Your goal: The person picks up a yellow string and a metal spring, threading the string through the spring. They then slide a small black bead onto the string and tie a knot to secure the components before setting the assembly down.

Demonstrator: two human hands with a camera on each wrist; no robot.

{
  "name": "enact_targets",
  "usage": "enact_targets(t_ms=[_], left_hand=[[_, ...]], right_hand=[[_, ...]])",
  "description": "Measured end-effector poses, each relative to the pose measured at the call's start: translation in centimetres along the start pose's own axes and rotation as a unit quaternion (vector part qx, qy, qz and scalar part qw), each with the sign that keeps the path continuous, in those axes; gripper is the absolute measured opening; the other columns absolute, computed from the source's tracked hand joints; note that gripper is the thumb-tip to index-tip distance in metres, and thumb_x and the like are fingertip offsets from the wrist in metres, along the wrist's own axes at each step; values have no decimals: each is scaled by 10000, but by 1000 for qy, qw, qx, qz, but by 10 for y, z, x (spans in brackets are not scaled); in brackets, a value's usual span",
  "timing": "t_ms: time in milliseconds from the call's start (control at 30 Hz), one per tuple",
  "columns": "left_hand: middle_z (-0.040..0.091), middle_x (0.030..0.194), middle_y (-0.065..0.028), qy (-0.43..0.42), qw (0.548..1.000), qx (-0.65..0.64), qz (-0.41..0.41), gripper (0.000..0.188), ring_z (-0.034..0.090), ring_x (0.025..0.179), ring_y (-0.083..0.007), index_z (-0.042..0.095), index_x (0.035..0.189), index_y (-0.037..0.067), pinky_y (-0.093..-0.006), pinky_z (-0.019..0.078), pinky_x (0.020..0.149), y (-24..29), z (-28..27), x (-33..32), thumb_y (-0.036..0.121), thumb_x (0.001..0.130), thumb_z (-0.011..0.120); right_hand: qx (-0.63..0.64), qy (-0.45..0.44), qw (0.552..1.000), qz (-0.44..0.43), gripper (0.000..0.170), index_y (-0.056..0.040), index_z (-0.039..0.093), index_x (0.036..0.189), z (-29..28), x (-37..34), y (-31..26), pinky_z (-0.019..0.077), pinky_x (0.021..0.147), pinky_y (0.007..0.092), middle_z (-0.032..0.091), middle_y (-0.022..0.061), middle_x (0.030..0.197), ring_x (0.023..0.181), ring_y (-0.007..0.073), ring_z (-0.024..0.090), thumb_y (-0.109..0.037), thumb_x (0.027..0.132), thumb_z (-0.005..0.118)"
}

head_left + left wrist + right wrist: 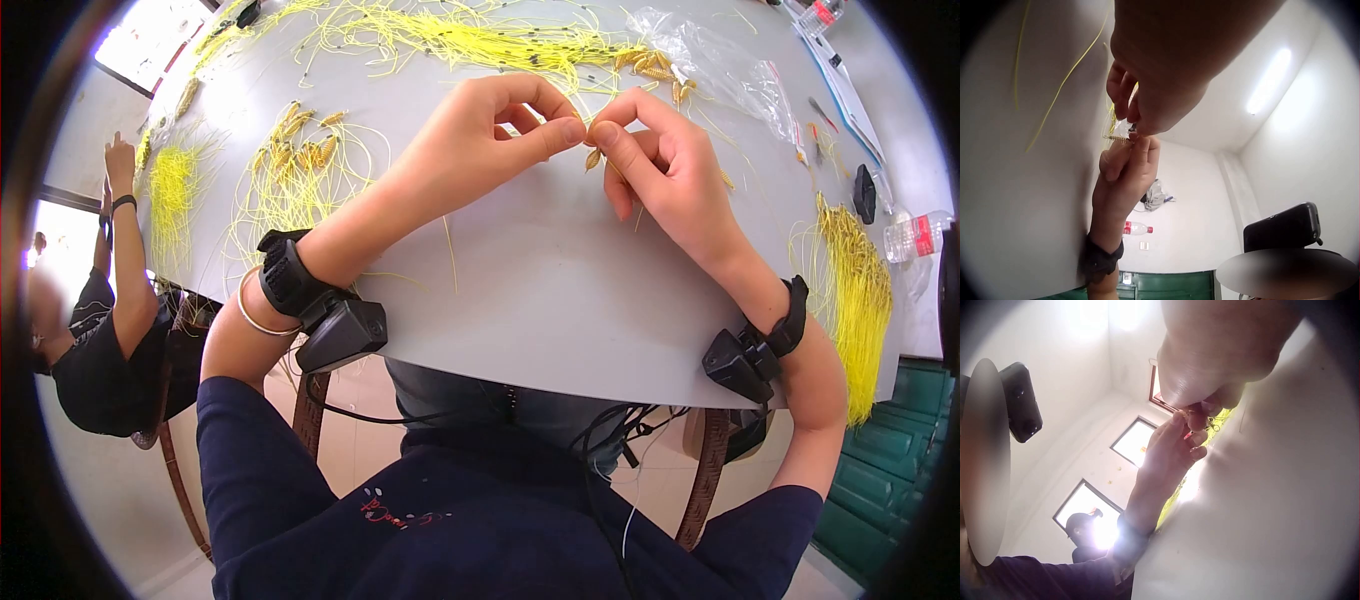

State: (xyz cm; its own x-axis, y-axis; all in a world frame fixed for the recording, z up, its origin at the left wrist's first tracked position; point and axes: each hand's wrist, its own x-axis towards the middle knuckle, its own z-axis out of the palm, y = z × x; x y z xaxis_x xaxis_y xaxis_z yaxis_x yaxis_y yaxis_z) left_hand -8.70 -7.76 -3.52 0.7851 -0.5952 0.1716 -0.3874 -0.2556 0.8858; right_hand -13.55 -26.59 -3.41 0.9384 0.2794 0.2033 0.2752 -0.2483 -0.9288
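Observation:
Both hands meet fingertip to fingertip above the grey table [560,320]. The left hand [500,130] and the right hand [665,165] pinch a small gold coil piece [593,158] between them, its end hanging just below the fingertips. In the left wrist view the coil [1119,140] shows as a brass spring with a wire loop, by the right hand [1127,172] under the left hand [1166,94]. The right wrist view has the left hand [1163,456] meeting the right hand [1222,356]; the fingers largely hide the piece.
Yellow lines with gold coils [300,150] lie left of the hands. Longer yellow strands [450,35] and a clear plastic bag [715,70] are at the back. A yellow bundle [855,310] lies at the right edge near a bottle [915,237]. Another person [110,330] sits at left.

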Motion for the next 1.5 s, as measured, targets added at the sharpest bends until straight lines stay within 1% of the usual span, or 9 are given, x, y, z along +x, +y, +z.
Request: enact_targets(t_ms=[200, 300, 500, 600, 633, 700, 800, 1367, 1500], left_hand=[[545, 864, 3, -12, 999, -22, 42, 116, 504, 768, -72, 542, 848, 31, -226, 434, 675, 5, 1, -2, 145, 847, 567], [517, 843, 8, -69, 981, -179, 30, 88, 469, 738, -75, 489, 793, 69, -226, 398, 660, 10, -2, -2, 139, 843, 505], [457, 767, 22, -130, 831, -535, -85, 128, 464, 781, -91, 465, 934, 105, -255, 384, 729, -4, -6, 3, 220, 884, 439], [519, 845, 20, -139, 798, -586, -37, 264, 494, 856, -102, 460, 1103, 81, -268, 396, 815, -7, -8, 5, 247, 898, 453], [519, 845, 20, -139, 797, -586, -37, 264, 494, 856, -102, 460, 1103, 81, -268, 396, 815, -4, -5, 5, 247, 898, 453], [572, 969, -6, 15, 899, -434, -52, 392, 517, 933, -117, 411, 1234, 42, -290, 394, 889, 5, 1, 2, 220, 893, 487], [579, 1067, -46, -12, 952, -305, 20, 483, 540, 973, -128, 352, 1302, 21, -294, 419, 884, 2, 3, 1, 183, 882, 528], [581, 917, -26, -62, 974, -217, -17, 401, 573, 826, -104, 461, 1162, 30, -223, 445, 676, 10, 1, -2, 56, 796, 623], [545, 872, 14, -67, 977, -198, -34, 331, 546, 783, -66, 478, 1099, 67, -192, 404, 634, 14, -2, -5, 39, 785, 575]], right_hand=[[23, 3, 1000, 11, 112, -49, 518, 862, -2, 1, -1, 301, 440, 184, 493, -8, 502, 435, 37, 423, -151, 905, 498], [71, -51, 996, 29, 105, -44, 522, 881, -3, 1, -4, 332, 478, 181, 502, -9, 579, 511, 34, 451, -145, 902, 505], [106, -19, 991, -74, 74, -31, 533, 887, 2, 0, 3, 382, 557, 184, 495, -12, 722, 649, 50, 466, -101, 873, 552], [49, -1, 995, -86, 60, -22, 538, 860, 2, 0, 5, 386, 569, 179, 506, -9, 706, 634, 49, 466, -73, 852, 568], [13, 6, 994, -108, 59, -21, 540, 847, 2, 0, 5, 386, 562, 177, 516, -7, 700, 619, 47, 467, -67, 841, 577], [-22, 15, 991, -130, 58, -20, 543, 835, 2, 1, 6, 387, 555, 175, 526, -5, 694, 604, 44, 468, -60, 830, 585], [-43, 28, 988, -149, 60, -25, 545, 832, 2, 1, 7, 387, 531, 179, 549, 0, 682, 566, 44, 464, -54, 814, 595], [-215, 157, 927, -265, 72, -89, 592, 796, -1, 5, 3, 350, 496, 231, 566, -4, 662, 572, 100, 450, -46, 765, 641], [-151, 127, 968, -157, 30, -83, 595, 828, 2, -2, -2, 332, 446, 205, 576, 8, 616, 511, 61, 452, -87, 811, 619]])
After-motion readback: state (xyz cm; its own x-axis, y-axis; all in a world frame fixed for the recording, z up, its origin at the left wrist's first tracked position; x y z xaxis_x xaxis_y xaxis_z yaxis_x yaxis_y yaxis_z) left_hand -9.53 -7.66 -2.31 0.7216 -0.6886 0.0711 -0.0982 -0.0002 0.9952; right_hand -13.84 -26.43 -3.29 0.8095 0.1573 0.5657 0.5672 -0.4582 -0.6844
